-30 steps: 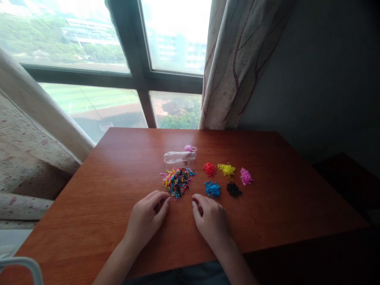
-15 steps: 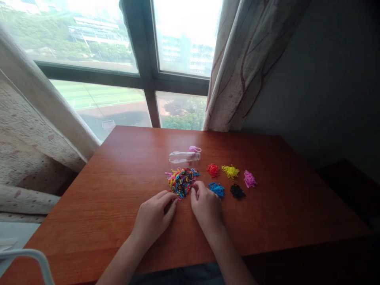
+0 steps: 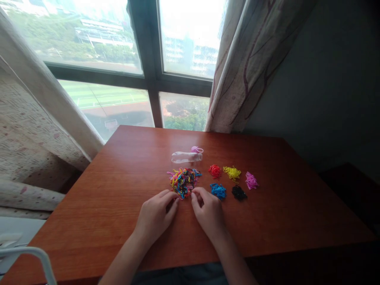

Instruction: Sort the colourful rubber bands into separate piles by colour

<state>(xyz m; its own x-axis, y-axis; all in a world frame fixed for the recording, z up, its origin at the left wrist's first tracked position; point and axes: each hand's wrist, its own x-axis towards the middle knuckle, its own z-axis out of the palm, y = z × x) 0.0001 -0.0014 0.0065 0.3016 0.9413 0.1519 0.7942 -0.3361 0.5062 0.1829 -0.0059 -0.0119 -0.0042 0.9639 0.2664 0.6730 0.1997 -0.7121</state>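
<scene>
A mixed pile of small loop-shaped plastic pins (image 3: 184, 180) in several colours lies on the wooden table. My left hand (image 3: 158, 211) rests at the pile's near left edge, thumb and index finger pinched together; anything between them is too small to make out. At the near right edge, my right hand (image 3: 209, 209) has its fingertips closed in a pinch. A bit of red shows close to its fingertips, but I cannot tell whether it is held. Just right of that hand sits a small heap of blue pins (image 3: 218, 190).
Single-colour heaps lie to the right: red pins (image 3: 215, 171), yellow pins (image 3: 232, 173), pink pins (image 3: 251, 180) and black pins (image 3: 239, 192). Behind the mixed pile, a clear bottle (image 3: 185, 157) lies on its side beside a pink looped cap (image 3: 196, 149). Curtains (image 3: 231, 79) frame the window.
My right hand has drawn slightly back toward me from the pile, its fingertips now lower at the edge. My left hand stays at its place. The whole view has shifted slightly.
</scene>
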